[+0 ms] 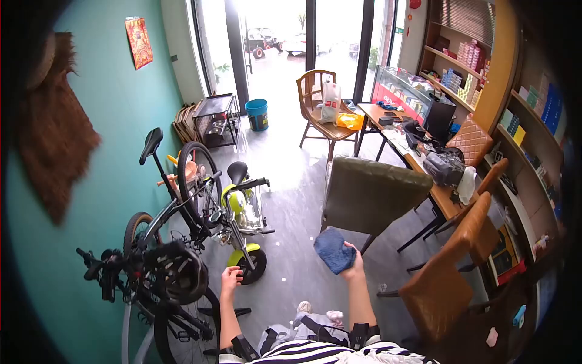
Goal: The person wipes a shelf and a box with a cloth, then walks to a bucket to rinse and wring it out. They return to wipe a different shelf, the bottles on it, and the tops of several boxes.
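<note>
A folded dark blue cloth (334, 250) is held out over the grey floor, below the olive-green chair back. My right hand (353, 264) grips its lower right edge, with the thumb on top. Further left, my left hand (231, 279) is raised near the front wheel of the small yellow-green motorbike (244, 252). Its fingers are curled but apart, and nothing shows between them. The two hands are well apart.
Bicycles (176, 206) with a black helmet (182, 273) stand along the teal wall at left. An olive chair (373, 194) is just ahead. Brown chairs (439, 285), a cluttered desk (445, 201) and shelves (521, 145) line the right.
</note>
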The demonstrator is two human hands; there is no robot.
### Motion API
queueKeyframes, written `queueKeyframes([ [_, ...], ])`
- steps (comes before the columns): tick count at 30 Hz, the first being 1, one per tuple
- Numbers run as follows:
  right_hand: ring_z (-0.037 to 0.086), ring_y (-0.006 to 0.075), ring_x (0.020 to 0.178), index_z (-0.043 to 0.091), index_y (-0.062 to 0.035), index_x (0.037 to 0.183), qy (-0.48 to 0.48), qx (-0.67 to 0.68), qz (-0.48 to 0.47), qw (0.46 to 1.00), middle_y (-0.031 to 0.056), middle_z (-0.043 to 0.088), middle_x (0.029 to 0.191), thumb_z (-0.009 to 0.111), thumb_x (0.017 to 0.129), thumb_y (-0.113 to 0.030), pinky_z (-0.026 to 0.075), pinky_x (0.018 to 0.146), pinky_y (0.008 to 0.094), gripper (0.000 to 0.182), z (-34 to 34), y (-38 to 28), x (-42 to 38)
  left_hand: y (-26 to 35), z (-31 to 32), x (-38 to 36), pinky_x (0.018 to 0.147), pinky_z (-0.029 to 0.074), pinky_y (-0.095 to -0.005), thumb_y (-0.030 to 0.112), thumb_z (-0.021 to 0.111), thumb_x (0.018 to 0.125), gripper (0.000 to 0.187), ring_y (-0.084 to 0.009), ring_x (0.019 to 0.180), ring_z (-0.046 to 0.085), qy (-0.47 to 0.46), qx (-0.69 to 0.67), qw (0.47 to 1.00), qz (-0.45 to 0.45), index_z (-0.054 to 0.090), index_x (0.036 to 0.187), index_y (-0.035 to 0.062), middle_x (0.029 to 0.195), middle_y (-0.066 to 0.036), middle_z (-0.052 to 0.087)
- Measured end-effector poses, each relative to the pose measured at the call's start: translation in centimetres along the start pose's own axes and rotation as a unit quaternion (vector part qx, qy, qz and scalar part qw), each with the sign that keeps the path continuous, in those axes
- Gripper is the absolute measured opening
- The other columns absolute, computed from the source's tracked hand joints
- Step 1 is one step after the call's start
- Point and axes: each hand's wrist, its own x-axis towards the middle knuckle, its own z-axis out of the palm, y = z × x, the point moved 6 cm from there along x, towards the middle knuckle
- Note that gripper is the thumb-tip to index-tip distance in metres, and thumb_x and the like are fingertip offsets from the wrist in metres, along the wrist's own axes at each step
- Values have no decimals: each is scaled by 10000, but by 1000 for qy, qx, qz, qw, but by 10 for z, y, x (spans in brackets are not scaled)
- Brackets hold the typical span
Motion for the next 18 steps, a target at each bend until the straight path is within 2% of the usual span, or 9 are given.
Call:
queueKeyframes([
  [3, 497, 288, 941, 485, 28, 986, -7, 13, 54, 998, 160, 517, 1012, 367, 748, -163, 351, 876, 403, 327, 21, 2, 50, 14, 10, 30, 503, 392, -239, 194, 453, 742, 209, -108, 589, 532, 24, 0, 1000, 0, 475, 932, 110, 804, -19, 565],
  [5, 477, 291, 972, 476, 25, 1010, -17, 28, 78, 996, 158, 502, 1040, 366, 740, -167, 333, 891, 406, 350, 32, -1, 81, 36, 25, 46, 540, 406, -239, 184, 485, 746, 245, -113, 655, 521, 35, -9, 999, -25, 451, 969, 89, 814, -32, 554],
  [7, 464, 293, 990, 469, 22, 1026, -20, 33, 73, 997, 157, 493, 1055, 367, 733, -169, 322, 900, 408, 364, 44, -10, 114, 63, 41, 79, 611, 428, -292, 218, 520, 738, 317, -166, 749, 525, 10, 86, 992, 94, 413, 998, 71, 883, -59, 536],
  [8, 451, 294, 1008, 462, 19, 1042, -26, 36, 65, 997, 156, 485, 1070, 368, 727, -172, 311, 908, 410, 379, 50, -15, 131, 67, 49, 104, 781, 371, -368, 235, 569, 698, 418, -242, 943, 443, -33, 138, 985, 97, 389, 1035, 68, 1020, -105, 466],
  [9, 451, 294, 1008, 462, 19, 1042, -23, 37, 66, 997, 156, 485, 1070, 368, 727, -172, 311, 908, 410, 379, 54, -20, 149, 86, 58, 115, 781, 371, -368, 235, 569, 698, 418, -242, 943, 443, -34, 139, 985, 94, 389, 1035, 68, 1020, -105, 466],
  [11, 433, 292, 1030, 448, 12, 1068, -37, 36, 39, 998, 153, 474, 1086, 371, 715, -175, 295, 919, 411, 406, 63, -33, 187, 154, 81, 129, 891, 249, -404, 221, 595, 649, 479, -284, 1087, 291, 86, 360, 884, 284, 393, 1061, 84, 1132, -124, 368],
  [13, 447, 293, 1013, 452, 13, 1056, -2, 13, 26, 1000, 153, 479, 1078, 377, 723, -170, 306, 911, 412, 388, 76, -40, 225, 199, 102, 165, 924, 165, -390, 237, 597, 616, 508, -289, 1127, 185, 101, 332, 876, 335, 409, 1073, 122, 1169, -111, 331],
  [16, 453, 301, 1003, 446, 30, 1056, -10, 23, 58, 998, 175, 466, 1087, 342, 778, -186, 311, 907, 405, 367, 89, -52, 300, 243, 139, 235, 916, 180, -402, 207, 612, 605, 495, -293, 1134, 202, 60, 371, 855, 357, 432, 1063, 164, 1193, -101, 313],
  [18, 456, 297, 998, 459, 22, 1041, -29, 27, 65, 997, 165, 476, 1076, 360, 761, -174, 315, 903, 408, 356, 109, -62, 350, 235, 166, 305, 912, 174, -441, 258, 626, 593, 511, -287, 1138, 204, -21, 437, 854, 280, 435, 1061, 186, 1188, -98, 323],
])
